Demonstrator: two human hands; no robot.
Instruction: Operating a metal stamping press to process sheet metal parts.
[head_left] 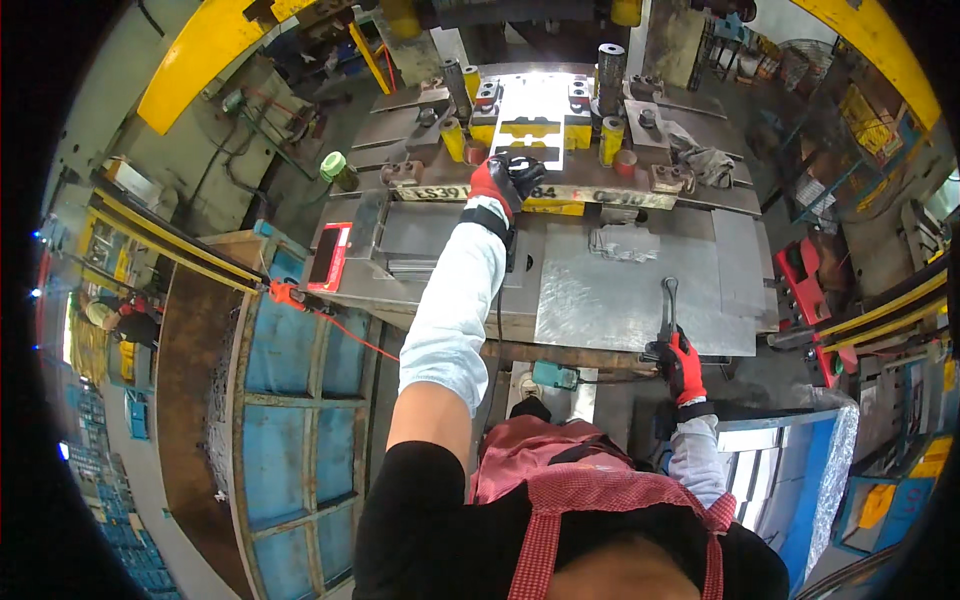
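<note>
My left hand point(508, 184), in a red and black glove, reaches forward to the front of a press die point(620, 203). Its fingers are closed at the near left corner of a bright metal strip point(540, 95) with cut-outs, which lies along the middle of the die. The exact grip is partly hidden by the glove. Low on the right, my right hand point(682, 366), gloved alike, is wrapped round a wrench point(670, 295). The wrench points away from me, its ring end over a flat metal plate point(610, 300) on the press table.
Guide posts point(611, 80) and yellow blocks point(612, 140) stand on the die. A stack of sheets point(420, 235) and a red-framed dark panel point(328, 257) lie left. A grey rag point(705, 162) is at right. A blue rusty bin point(290, 400) stands left; yellow-striped bars point(165, 240) flank the table.
</note>
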